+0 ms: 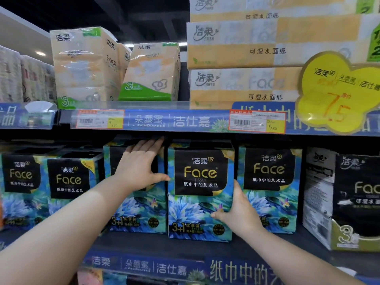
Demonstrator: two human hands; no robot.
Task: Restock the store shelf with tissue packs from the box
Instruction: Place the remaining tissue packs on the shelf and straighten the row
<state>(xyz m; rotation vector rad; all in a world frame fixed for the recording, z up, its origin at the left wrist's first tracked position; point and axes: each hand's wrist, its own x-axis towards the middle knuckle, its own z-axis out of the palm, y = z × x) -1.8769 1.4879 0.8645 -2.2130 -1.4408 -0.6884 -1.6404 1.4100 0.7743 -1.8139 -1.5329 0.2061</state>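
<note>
A blue floral tissue pack with a black "Face" label (200, 192) stands upright at the front of the middle shelf (156, 243). My right hand (236, 214) grips its lower right edge, thumb on the front face. My left hand (139, 165) lies flat with straight fingers against the front of the neighbouring blue pack (139, 210) to the left, thumb touching the held pack's left side. Matching packs stand further left (70, 182) and right (269, 188). The box is not in view.
Black "Face" packs (349, 202) stand at the right end of the shelf. The upper shelf carries orange-and-white tissue bundles (86, 64) and stacked flat packs (246, 52). A yellow price sign (337, 93) hangs from the upper shelf rail. The overhead shelf edge (164, 120) sits close above the packs.
</note>
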